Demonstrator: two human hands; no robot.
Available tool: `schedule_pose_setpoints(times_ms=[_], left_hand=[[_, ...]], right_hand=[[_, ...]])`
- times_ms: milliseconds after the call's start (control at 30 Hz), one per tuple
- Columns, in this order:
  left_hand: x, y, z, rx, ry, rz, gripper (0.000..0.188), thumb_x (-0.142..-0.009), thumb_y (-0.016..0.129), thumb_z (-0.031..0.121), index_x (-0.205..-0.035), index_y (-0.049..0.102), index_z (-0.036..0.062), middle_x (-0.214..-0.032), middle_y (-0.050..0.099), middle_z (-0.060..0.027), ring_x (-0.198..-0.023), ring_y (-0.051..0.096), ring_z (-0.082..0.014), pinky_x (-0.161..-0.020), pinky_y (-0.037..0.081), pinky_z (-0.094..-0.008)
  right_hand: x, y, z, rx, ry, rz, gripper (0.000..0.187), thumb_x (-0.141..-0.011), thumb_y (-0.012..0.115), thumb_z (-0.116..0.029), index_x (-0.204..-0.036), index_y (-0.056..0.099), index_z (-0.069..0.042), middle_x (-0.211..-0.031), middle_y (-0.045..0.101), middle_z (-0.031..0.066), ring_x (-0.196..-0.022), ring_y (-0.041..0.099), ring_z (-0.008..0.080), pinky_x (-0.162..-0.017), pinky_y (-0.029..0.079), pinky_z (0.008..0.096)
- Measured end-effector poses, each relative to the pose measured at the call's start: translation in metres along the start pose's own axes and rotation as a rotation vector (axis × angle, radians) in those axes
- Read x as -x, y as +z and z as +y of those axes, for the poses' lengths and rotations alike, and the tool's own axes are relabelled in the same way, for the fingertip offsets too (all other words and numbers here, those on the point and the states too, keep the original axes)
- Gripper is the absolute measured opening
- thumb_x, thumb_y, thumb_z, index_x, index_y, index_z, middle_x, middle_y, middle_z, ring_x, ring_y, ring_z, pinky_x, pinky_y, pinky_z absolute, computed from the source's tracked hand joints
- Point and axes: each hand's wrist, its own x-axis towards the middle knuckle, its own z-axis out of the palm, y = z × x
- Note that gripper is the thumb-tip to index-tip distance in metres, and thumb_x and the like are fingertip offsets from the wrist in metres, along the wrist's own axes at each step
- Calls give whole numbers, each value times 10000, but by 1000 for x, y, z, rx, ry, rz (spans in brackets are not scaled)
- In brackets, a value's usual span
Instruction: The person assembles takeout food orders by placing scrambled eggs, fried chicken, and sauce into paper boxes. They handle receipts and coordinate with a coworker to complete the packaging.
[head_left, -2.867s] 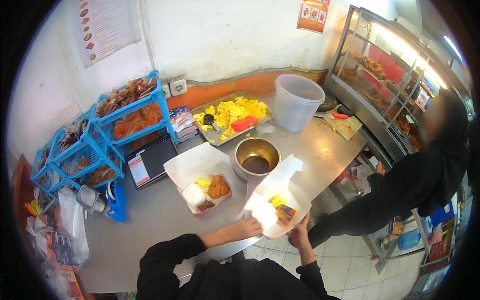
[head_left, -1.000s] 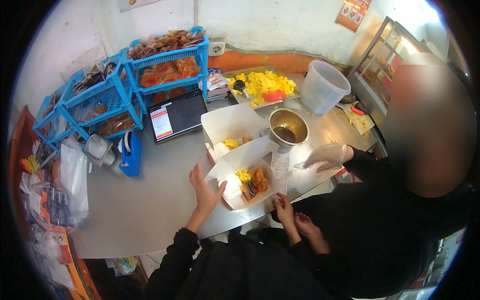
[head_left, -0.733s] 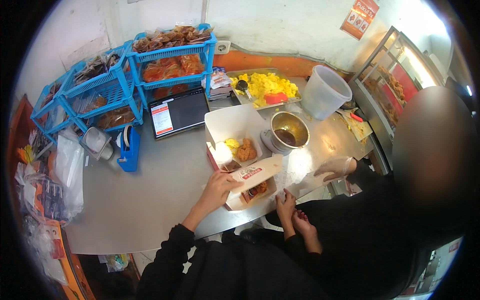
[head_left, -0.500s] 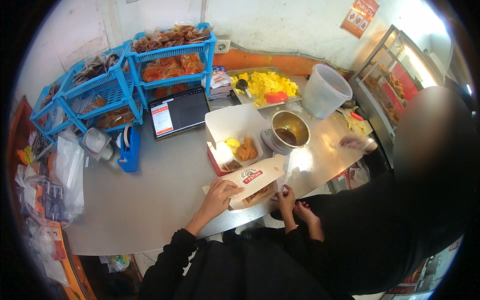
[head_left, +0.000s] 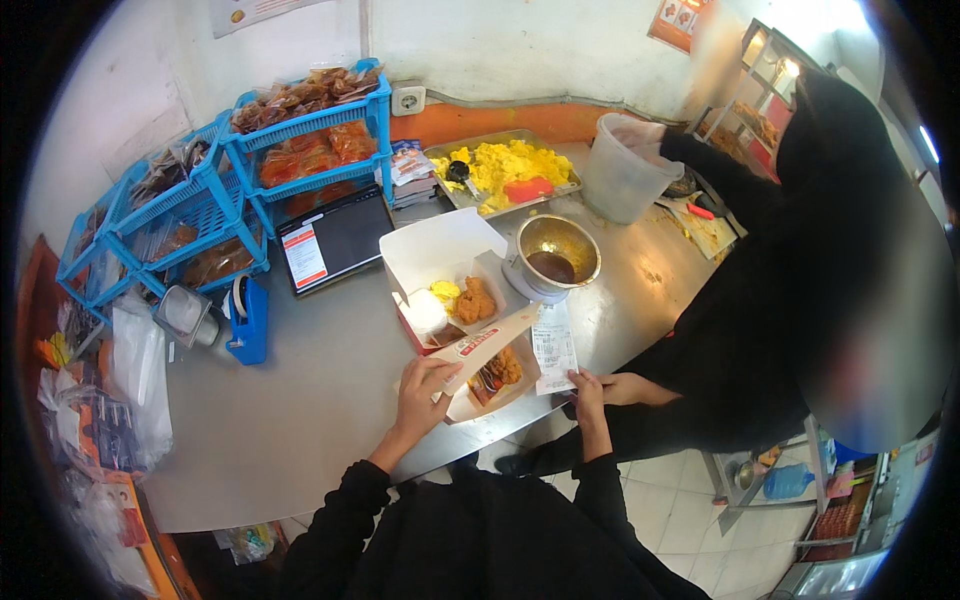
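Note:
My left hand (head_left: 420, 398) grips the raised lid (head_left: 490, 347) of the nearer takeaway box (head_left: 515, 397) at its left edge. Inside that box are fried chicken (head_left: 506, 366) and dark sauce sachets (head_left: 484, 388). My right hand (head_left: 588, 396) pinches the lower end of a white paper receipt (head_left: 555, 350), which lies partly against the box's right side. Just behind the nearer box stands a second takeaway box (head_left: 440, 240), lid up, holding fried chicken (head_left: 475, 300), yellow scrambled egg (head_left: 445, 292), a white wrapped portion (head_left: 424, 314) and a sachet.
A co-worker's hand (head_left: 640, 389) is beside my right hand; their other arm reaches into a clear bucket (head_left: 625, 175). Behind the boxes are a sauce pot (head_left: 557, 252), a tray (head_left: 575, 182) of egg and a tablet (head_left: 340, 243). Blue baskets (head_left: 300, 135) and a tape dispenser (head_left: 247, 320) stand left.
The box lid has been lifted and tilted further, showing the food inside. The receipt by my right hand is now plainly in sight. The co-worker has reached an arm into the bucket.

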Motion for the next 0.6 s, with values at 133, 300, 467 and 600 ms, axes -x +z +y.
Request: schedule_pose_setpoints(times_ms=[133,300,467,600], left_hand=[[-2,0,1,-43,6,-5,334,-672,606,56,-1006,591,75,-943,513,-92,-910,493,-263,-800,399,-352],[0,2,1,-12,-42,3,345,-690,616,121,-1030,578,82,-976,498,-99,-943,467,-286,-838,371,-379],[1,2,-1,7,-16,96,379,-748,591,199,-1082,517,34,-1033,473,-134,-996,435,-302,-870,351,-401],[-6,-6,5,-262,224,318,488,-767,579,259,-1155,402,23,-1088,430,-165,-998,429,-337,-873,346,-429]], right_hand=[[15,-5,-10,-29,70,61,294,-798,541,-160,-1077,563,-67,-860,589,-7,-701,500,88,-616,353,205],[37,-10,-16,-113,46,73,299,-808,531,-160,-1090,556,-62,-898,586,3,-737,502,100,-653,352,201],[67,-12,-22,-161,-35,-5,326,-841,476,-98,-1157,492,-19,-1036,578,57,-912,548,140,-805,403,285],[97,-5,-32,-237,-120,-67,302,-859,469,-82,-1134,482,44,-1023,580,94,-923,553,147,-823,419,269]])
